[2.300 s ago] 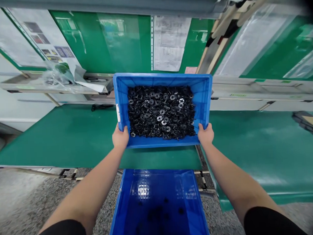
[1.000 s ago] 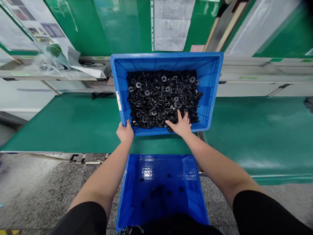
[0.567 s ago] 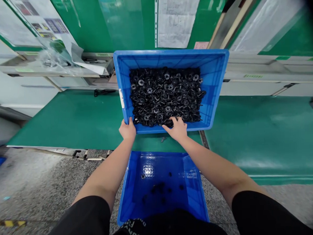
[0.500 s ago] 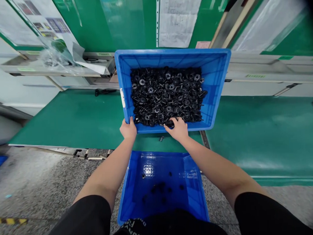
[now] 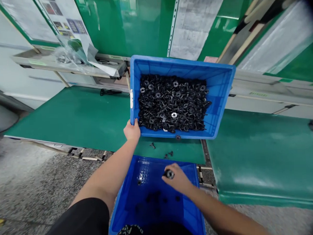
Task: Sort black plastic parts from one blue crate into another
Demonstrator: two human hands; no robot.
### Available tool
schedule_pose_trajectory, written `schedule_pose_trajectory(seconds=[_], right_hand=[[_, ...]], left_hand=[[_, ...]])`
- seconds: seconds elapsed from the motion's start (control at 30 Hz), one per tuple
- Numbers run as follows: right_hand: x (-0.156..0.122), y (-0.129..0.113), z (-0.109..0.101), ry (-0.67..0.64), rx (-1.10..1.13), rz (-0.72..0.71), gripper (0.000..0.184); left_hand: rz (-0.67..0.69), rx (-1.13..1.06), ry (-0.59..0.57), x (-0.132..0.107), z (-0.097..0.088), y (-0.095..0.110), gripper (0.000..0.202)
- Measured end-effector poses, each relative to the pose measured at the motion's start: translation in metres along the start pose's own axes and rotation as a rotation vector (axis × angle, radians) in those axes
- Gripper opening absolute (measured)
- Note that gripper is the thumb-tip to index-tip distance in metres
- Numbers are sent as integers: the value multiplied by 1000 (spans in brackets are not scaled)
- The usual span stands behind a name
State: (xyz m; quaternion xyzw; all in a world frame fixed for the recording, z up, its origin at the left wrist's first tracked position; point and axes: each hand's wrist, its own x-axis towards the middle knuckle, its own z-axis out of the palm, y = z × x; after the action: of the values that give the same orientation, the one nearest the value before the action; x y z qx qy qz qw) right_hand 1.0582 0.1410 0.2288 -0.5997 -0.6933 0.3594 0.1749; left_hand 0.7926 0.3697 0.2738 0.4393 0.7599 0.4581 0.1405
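A blue crate [image 5: 222, 91] filled with many small black parts [image 5: 172, 103] rests on the green table [image 5: 77, 120]. My left hand [image 5: 132, 130] grips the crate's near left corner. Lower down, my right hand [image 5: 175, 178] hovers over a second blue crate [image 5: 128, 204] on the floor, fingers closed on black parts [image 5: 169, 174]. That lower crate has only a few black parts [image 5: 159, 198] on its bottom. A few loose black parts [image 5: 161, 151] lie on the table edge in front of the upper crate.
A shelf [image 5: 41, 61] with a clear plastic bag [image 5: 67, 55] runs behind the table at the left. Papers and green boards cover the back wall. A second green table [image 5: 265, 158] stands at the right. The floor [image 5: 33, 190] is grey speckled stone.
My right hand scooped parts out of the upper crate and came down over the lower crate. A few parts dropped onto the table edge. The left hand stayed on the crate's corner.
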Motion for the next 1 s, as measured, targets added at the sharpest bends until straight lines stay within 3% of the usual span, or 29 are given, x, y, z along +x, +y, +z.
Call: schedule_pose_trajectory(seconds=[0.07,0.1,0.13,0.17,0.2,0.23,0.33,0.4,0.43,0.5,0.6,0.7,0.8,0.87,0.93,0.97,1.0], right_hand=[[-13,29,45,-57,2,91,37],[-16,37,58,-158,-9,166,51],[-16,39,63,-257,-55,217,73],[-14,34,59,-312,-79,230,83],[-8,22,47,-304,-93,198,82],[2,5,27,-207,-82,78,73],[61,-62,-57,228,-70,-162,34],[116,-98,-107,536,-240,-329,31],[143,-109,-124,595,-408,-320,40],[188,-120,-140,392,-648,-37,51],[218,-118,-131,276,-764,44,38],[202,-109,-121,454,-512,-162,20],[155,-95,-131,691,-52,-438,22],[110,-75,-147,680,454,-342,32],[60,-38,-161,666,918,-103,48],[35,-11,-167,719,1061,14,46],[13,20,-171,737,1201,154,31]], left_hand=[[-4,-8,-3,0,-1,1,37],[-1,-12,-6,0,0,1,36],[4,-15,-8,0,0,0,36],[5,-14,-10,0,1,-1,37],[5,-12,-13,0,1,-2,37],[3,-9,-17,-1,2,-3,38],[-14,-20,-27,-4,3,-8,39],[-21,-34,-35,-7,2,-10,38],[-24,-42,-36,-9,1,-12,38],[-18,-50,-36,-11,1,-14,39],[-11,-40,-27,-11,1,-17,40],[-2,-23,-33,-8,2,-16,40],[3,2,-43,-5,0,-13,40],[0,10,-39,-4,-2,-10,40],[-4,7,-31,-3,-4,-8,40],[-1,2,-28,-3,-4,-8,40],[2,-2,-28,-3,-4,-7,40]])
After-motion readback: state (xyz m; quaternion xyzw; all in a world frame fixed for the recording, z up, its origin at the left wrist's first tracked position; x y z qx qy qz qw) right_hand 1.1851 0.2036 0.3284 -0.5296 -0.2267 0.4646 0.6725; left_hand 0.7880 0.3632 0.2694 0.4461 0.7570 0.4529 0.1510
